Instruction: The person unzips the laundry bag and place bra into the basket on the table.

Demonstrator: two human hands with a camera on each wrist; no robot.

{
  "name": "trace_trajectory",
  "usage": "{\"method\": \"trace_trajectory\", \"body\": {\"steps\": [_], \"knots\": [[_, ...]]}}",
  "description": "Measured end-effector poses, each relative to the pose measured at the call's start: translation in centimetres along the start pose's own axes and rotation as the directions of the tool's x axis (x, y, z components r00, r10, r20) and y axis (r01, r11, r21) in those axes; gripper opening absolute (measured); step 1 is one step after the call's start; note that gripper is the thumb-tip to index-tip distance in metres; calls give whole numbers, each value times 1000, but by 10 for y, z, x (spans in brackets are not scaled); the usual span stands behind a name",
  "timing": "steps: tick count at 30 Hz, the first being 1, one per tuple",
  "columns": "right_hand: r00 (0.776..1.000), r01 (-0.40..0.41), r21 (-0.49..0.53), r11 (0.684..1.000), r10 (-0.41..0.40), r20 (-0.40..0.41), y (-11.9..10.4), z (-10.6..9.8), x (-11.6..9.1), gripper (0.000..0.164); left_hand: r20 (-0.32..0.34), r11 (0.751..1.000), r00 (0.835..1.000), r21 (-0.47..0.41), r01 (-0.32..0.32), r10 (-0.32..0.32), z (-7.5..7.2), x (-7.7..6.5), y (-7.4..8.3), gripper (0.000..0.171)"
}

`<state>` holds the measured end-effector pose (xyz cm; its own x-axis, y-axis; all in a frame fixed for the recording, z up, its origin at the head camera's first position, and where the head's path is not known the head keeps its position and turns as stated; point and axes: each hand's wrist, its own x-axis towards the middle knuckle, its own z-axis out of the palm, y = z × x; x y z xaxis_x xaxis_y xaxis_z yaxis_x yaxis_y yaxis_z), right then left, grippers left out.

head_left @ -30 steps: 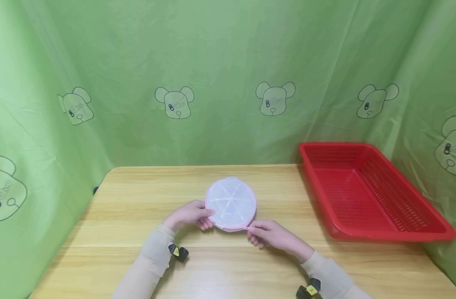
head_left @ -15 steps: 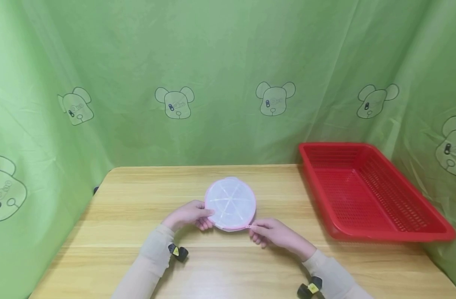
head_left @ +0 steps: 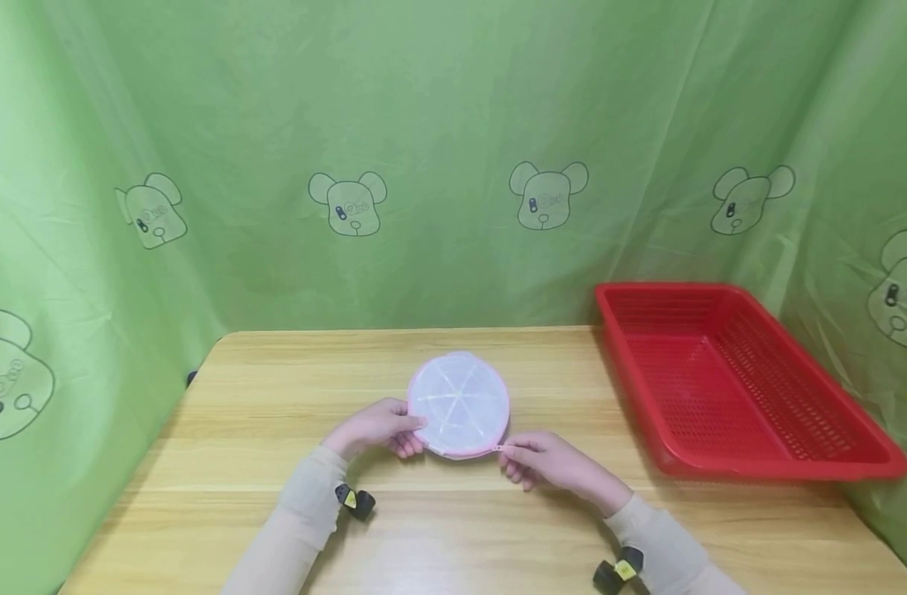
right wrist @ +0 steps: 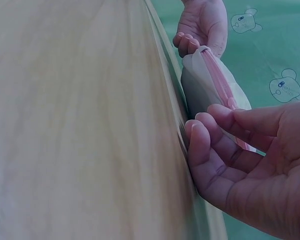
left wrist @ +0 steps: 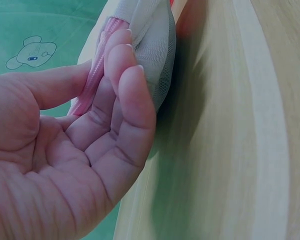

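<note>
Two pale sleeves (head_left: 285,516) reach in from the near side of the pouch (head_left: 459,405). At its near right, the right hand (head_left: 542,463) pinches its zip pull (head_left: 503,448); at its near left, the left hand (head_left: 374,428) grips the rim. White, round and meshy, with pale spokes and a pink zip (right wrist: 217,77) round its edge, the pouch sits over the table (head_left: 289,364); whether they touch is unclear. Right of it stands a red basket (head_left: 642,405); beyond it hangs a green curtain (head_left: 453,91).

Pouch (head_left: 459,405) at lower centre, between left hand (head_left: 377,426) and right hand (head_left: 548,463); basket (head_left: 784,470) on table (head_left: 289,372) at right; curtain (head_left: 446,99) behind, above.
</note>
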<state>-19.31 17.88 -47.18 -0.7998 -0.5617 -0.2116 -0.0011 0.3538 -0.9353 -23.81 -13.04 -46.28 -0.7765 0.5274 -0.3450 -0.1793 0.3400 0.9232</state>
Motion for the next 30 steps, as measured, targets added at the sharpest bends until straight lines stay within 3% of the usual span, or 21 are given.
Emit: {"method": "trace_trajectory", "body": {"steps": [30], "knots": [[997, -39, 19, 999, 40, -60, -4, -6, -2, 33, 17, 1000, 1000, 6, 21, -21, 0, 1, 1, 22]]}}
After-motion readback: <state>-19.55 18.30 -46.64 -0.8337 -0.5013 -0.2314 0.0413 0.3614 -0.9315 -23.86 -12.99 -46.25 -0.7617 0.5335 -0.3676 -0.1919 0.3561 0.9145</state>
